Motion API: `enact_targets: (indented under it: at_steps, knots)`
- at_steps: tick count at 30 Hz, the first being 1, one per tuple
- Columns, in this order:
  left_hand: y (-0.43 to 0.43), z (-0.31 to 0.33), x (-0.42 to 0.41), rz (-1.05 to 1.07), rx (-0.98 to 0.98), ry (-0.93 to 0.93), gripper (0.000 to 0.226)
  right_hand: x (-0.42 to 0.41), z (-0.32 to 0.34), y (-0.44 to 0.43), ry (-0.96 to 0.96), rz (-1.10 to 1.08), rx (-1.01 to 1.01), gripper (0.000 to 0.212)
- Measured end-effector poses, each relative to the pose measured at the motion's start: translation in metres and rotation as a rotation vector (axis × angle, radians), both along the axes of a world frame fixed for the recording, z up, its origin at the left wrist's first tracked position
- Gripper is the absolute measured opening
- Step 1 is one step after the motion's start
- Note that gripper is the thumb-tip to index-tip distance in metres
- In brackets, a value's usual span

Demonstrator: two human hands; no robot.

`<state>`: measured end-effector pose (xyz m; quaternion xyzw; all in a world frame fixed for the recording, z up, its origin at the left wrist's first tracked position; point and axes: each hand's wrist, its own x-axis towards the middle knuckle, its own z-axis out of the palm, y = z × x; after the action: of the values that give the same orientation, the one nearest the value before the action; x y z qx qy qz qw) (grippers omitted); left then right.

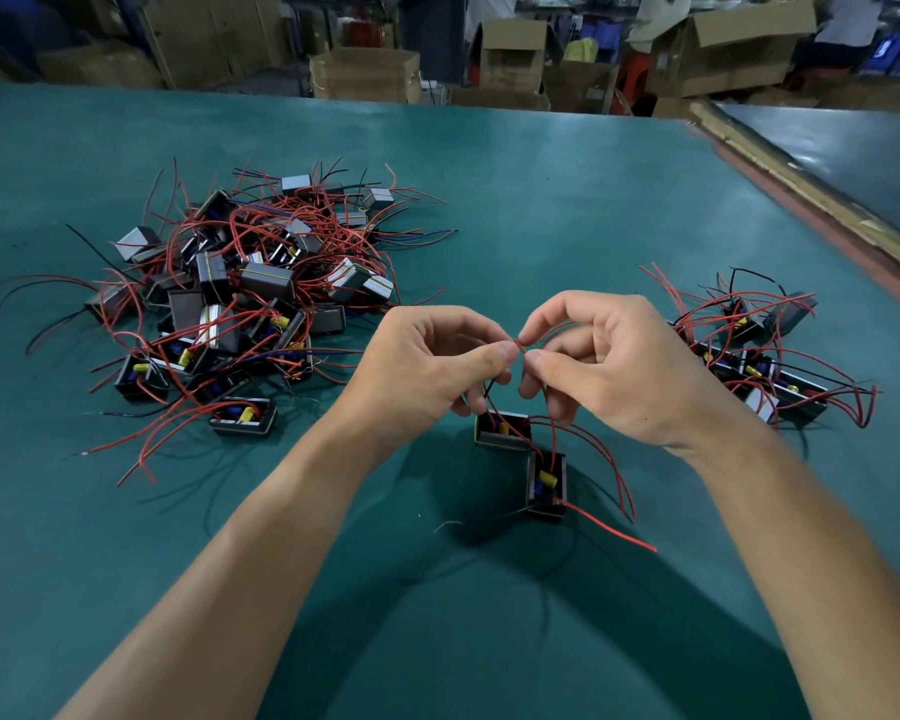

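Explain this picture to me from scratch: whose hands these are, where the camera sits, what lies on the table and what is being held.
There is no machine here: a person works with bare hands, and the one camera is worn on the head, looking forward and down. The left hand and the right hand each pinch red wires between thumb and forefinger, where the ends meet. These wires lead down to two small black boxes, which seem to rest on the green table just below the hands. To the left lies a big pile of like boxes with tangled wires, and to the right a smaller pile. Beyond the table's far edge stand cardboard cartons.
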<state>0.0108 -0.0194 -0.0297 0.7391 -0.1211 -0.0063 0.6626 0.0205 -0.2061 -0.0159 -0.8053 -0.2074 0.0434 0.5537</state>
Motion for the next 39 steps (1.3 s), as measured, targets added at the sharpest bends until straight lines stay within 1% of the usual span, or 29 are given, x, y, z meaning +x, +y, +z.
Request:
enact_targets:
  at_steps: [11,14,18,21,24,28,33,39]
  knots:
    - [0.0014,0.001,-0.0008,0.035,-0.091,0.047,0.01,-0.0049,0.0002,0.0017,0.04,0.048,0.038,0.009]
    - [0.0024,0.0018,-0.0007,0.034,-0.094,0.046,0.009,-0.0031,-0.0006,0.0019,0.01,0.015,0.039,0.009]
    - [0.0016,0.0029,-0.001,0.014,-0.083,0.046,0.009,-0.0007,-0.0004,0.0009,-0.077,-0.037,0.044,0.012]
    - [0.0009,0.0024,-0.0008,-0.005,-0.09,0.066,0.007,-0.0008,-0.0011,0.0004,-0.072,-0.009,0.04,0.014]
    - [0.0007,0.0019,-0.0013,-0.033,-0.083,0.07,0.009,-0.0014,-0.0001,0.0001,-0.071,0.026,0.046,0.014]
    - [0.0001,0.0022,-0.0019,-0.083,-0.047,0.049,0.013,-0.0023,0.0015,0.0001,-0.105,0.042,0.03,0.022]
    - [-0.0008,0.0035,-0.0043,-0.127,-0.006,-0.006,0.016,-0.0026,0.0006,0.0015,-0.093,0.051,0.051,0.023]
    - [-0.0011,0.0036,-0.0044,-0.154,0.014,0.029,0.016,-0.0024,0.0021,0.0004,-0.09,0.063,0.061,0.015]
